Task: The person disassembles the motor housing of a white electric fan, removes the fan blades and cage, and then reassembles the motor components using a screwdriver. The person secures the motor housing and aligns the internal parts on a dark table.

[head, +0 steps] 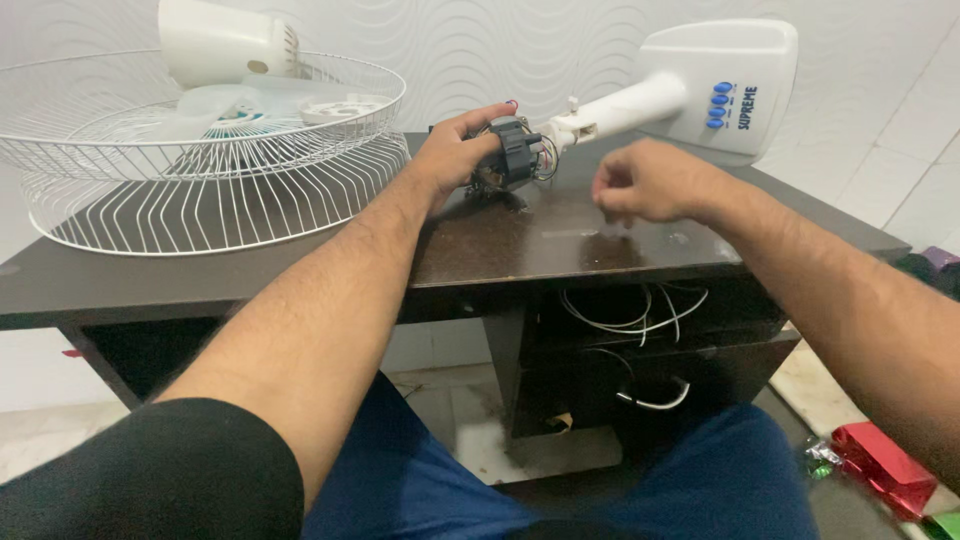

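Motor unit: a dark fan motor [508, 158] with exposed windings and coloured wires, lying on the worktop [560, 240] near its rear edge, joined at its right end to a white neck.
Left hand: the left hand [455, 150] is closed around the motor from the left, fingers curled over the top, thumb side toward the viewer; grip firm on the motor body.
Right hand: the right hand [645, 182] hovers just above the worktop to the right of the motor, apart from it; fingers drawn together in a loose pinch. Cannot tell whether anything small lies between the fingertips.
Fan neck and base: the white neck [615, 108] runs up and right from the motor to a white base panel [725, 85] with blue round buttons, leaning by the wall.
Fan guard: a white wire guard [200, 170] sits on the left part of the worktop, holding pale blades [225, 105] and a white motor cover [215, 40].
Worktop: dark brown, scuffed near the front edge.
Below worktop: white cables [635, 320] hang in an open compartment.
Floor: red shiny wrapping [885, 465] at the right.
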